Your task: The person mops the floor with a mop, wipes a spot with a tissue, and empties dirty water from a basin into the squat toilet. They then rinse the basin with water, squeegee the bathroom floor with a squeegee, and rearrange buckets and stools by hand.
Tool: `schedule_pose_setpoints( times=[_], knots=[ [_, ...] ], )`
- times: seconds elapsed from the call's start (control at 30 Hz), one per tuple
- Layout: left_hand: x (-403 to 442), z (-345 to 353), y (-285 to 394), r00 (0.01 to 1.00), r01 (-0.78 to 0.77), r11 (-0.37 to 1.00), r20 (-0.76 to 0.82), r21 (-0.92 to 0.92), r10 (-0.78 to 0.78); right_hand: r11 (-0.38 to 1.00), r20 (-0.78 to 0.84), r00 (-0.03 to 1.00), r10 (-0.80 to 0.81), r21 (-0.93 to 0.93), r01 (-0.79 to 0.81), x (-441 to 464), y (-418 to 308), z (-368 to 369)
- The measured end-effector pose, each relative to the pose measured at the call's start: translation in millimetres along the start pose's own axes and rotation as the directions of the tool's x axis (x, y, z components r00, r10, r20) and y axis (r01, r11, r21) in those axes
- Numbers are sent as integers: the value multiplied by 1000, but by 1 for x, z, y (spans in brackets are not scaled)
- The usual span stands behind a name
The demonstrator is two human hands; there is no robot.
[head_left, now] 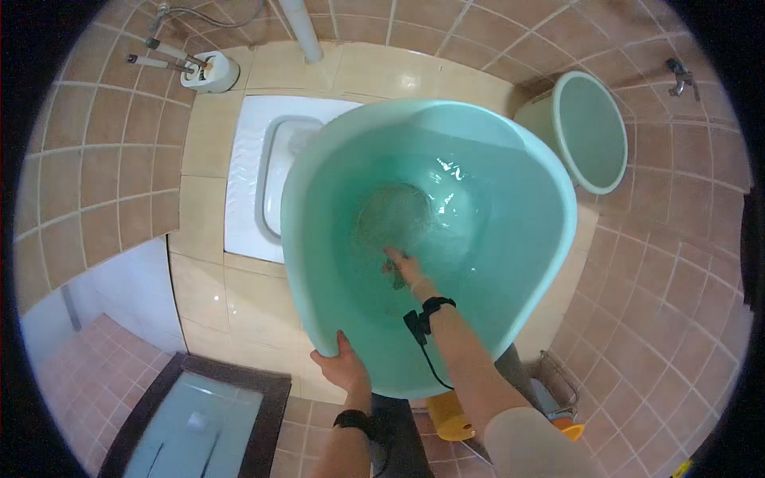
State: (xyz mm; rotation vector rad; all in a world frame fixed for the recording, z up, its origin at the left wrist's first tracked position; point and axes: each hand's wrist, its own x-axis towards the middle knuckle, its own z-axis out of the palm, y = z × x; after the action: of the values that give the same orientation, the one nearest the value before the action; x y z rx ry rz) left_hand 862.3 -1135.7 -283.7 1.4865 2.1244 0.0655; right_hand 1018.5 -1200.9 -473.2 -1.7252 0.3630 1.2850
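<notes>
A large light-green plastic tub [550,211] is tilted in front of me, with a little water [450,171] glinting inside. My left hand [347,366] grips the tub's near-left rim, thumb over the inside and fingers around the outer wall. Down inside the tub, my right hand [409,269] is bent toward the bottom near the wet round patch [396,213]. Its fingers are curled around a small darkish thing [395,276], too blurred to name. Black straps circle both wrists, and a cable hangs from the right one.
Behind the tub lies a white squat toilet [247,183]. A pale green bucket [594,131] leans at the right wall below a tap [681,78]. Toilet brushes stand in a white holder [219,73]. A yellow container [450,418] sits near my legs. A dark-framed glass panel [199,422] is lower left.
</notes>
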Motion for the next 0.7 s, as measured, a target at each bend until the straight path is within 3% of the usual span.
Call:
schedule_pose_setpoints(
  times=[0.03, 0.13, 0.23, 0.33, 0.43, 0.57, 0.6, 0.7],
  knots=[
    [1, 2, -3, 1000, -17, 1000, -7, -9, 17, 996, 90, 994, 59, 55, -64, -11, -12, 4],
    [-4, 1, -2, 1000, -14, 1000, 0, 12, 14, 976, -119, 982, 149, 178, -126, 9, 16, 9],
    [-5, -1, 1, 1000, -15, 998, -3, 66, 15, 993, -345, 937, 58, 118, -18, -21, -21, 3],
    [-4, 0, -1, 999, -44, 998, -21, 53, 45, 987, -474, 872, -121, -148, 57, -48, -40, -22],
    [-3, 1, -13, 999, -51, 998, 10, 27, 51, 972, -480, 858, -183, -221, 83, -77, -51, -52],
    [-9, -8, 5, 998, 33, 999, 53, 18, -34, 987, -327, 932, -157, -84, 137, -170, -132, -91],
    [1, 1, -15, 997, -81, 993, -1, 87, 81, 993, -264, 957, -117, -14, 118, -203, -162, -105],
    [-8, -9, -1, 998, -36, 999, 60, 11, 35, 993, -169, 984, -51, 94, 68, -269, -218, -154]
  ],
)
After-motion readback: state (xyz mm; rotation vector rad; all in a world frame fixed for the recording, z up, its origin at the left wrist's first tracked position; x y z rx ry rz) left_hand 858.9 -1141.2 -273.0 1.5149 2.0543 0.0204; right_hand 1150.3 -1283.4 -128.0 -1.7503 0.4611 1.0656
